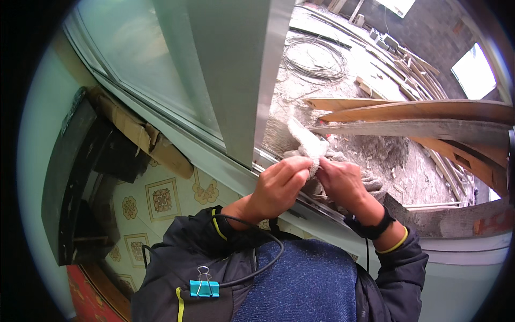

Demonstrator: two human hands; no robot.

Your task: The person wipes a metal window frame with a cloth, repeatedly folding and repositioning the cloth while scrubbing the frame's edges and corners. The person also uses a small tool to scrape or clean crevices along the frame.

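Both hands meet near the middle of the view, over the bottom track of a sliding window. My left hand [281, 183] pinches a whitish knitted fabric piece [309, 141], perhaps a work glove, between thumb and fingers. From the other side my right hand [344, 181] grips the same piece, its fingertips almost touching those of the left. Part of the fabric sticks up and away beyond the fingers. More greyish knitted fabric [372, 183] lies on the ledge behind my right hand.
A metal window frame [237, 72] rises ahead at the left. Outside are curved wooden boards [422, 110], a wire coil [316, 58] and timber strips on rubble. A torn cardboard box [136, 129] and dark furniture [76, 181] stand at the left. A black cable crosses my left sleeve.
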